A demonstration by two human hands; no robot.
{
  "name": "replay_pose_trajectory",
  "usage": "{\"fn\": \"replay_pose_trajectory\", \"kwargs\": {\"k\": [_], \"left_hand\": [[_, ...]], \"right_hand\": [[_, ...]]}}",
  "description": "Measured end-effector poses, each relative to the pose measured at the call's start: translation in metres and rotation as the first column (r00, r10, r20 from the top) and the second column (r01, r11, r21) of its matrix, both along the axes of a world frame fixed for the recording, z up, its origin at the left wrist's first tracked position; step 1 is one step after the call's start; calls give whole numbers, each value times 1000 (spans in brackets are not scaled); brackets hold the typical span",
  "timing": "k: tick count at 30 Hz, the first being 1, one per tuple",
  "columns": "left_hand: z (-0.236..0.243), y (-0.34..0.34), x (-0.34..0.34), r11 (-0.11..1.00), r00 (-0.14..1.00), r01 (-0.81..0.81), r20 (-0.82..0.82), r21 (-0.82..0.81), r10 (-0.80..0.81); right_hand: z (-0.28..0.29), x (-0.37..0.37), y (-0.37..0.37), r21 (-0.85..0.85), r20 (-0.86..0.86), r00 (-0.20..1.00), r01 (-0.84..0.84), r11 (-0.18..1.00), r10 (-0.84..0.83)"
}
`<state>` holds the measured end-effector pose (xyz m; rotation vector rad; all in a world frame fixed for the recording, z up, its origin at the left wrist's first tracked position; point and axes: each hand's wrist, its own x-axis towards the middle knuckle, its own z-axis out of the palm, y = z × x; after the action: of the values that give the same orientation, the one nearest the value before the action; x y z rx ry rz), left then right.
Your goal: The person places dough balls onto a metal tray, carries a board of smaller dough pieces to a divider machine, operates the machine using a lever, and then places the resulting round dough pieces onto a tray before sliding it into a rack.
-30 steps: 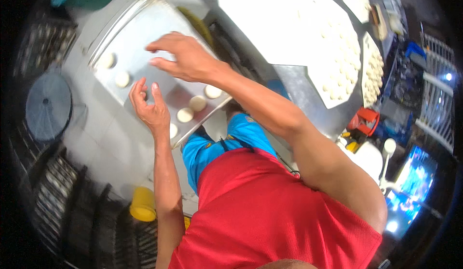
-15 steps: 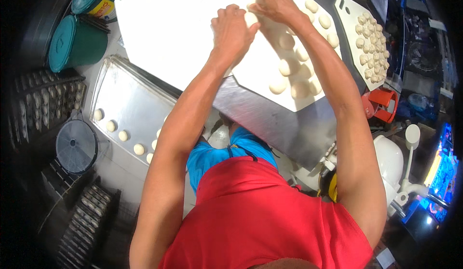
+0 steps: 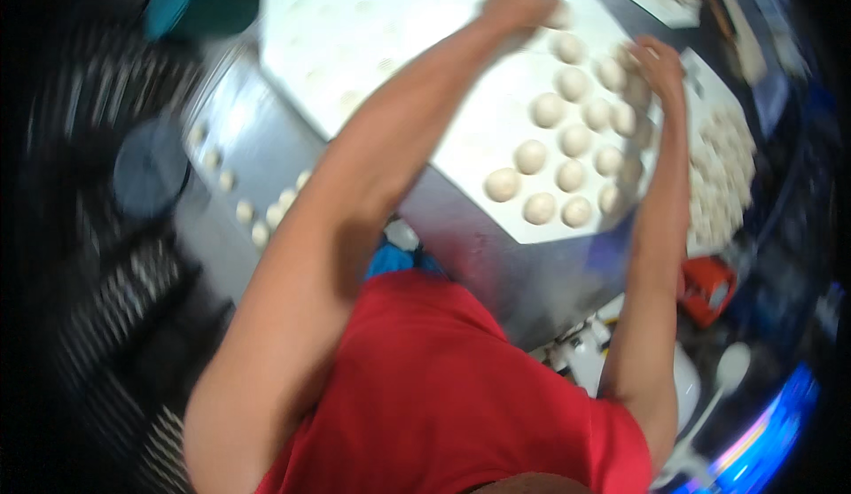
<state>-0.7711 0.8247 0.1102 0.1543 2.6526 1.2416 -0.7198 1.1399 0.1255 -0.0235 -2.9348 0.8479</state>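
Round pale dough balls [image 3: 571, 85] stand in loose rows on a white cut-cornered board [image 3: 470, 144] in front of me. My left hand [image 3: 516, 0] is bent at the far side of this board, next to a far dough ball [image 3: 557, 15]. Motion smears its fingers, and any hold is hidden. At the board's right side is my right hand [image 3: 659, 67], its bent fingertips close to the outermost dough balls. Whether it grips the board's edge or a ball cannot be made out. A second, larger white board [image 3: 301, 15] lies to the left.
On the right, another board [image 3: 696, 77] carries many small dough pieces. A metal tray [image 3: 257, 113] with several dough balls stands low at left, near a green bin [image 3: 202, 2] and a round grey lid [image 3: 149, 171]. An orange-red object [image 3: 707, 290] sits beyond my right forearm.
My hands have moved apart: the left up and to the right, the right down and outward to the board's right side. The view has shifted and blurred. More dough balls show uncovered.
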Motion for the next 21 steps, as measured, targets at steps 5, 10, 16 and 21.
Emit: {"fn": "replay_pose_trajectory", "kwargs": {"k": [5,10,16,21], "left_hand": [[38,-1,36,988,1000,-11,-11,155,13],[64,-107,128,820,885,-170,-282,546,371],[7,-353,284,611,621,-776,18,155,784],[-79,-421,317,688,654,-726,292,-18,698]], "right_hand": [[-13,-16,35,-58,286,953,121,991,-99],[32,6,13,-252,181,964,236,938,-194],[110,66,-133,-357,87,996,0,934,33],[144,101,-300,-271,103,945,-274,923,311]]}}
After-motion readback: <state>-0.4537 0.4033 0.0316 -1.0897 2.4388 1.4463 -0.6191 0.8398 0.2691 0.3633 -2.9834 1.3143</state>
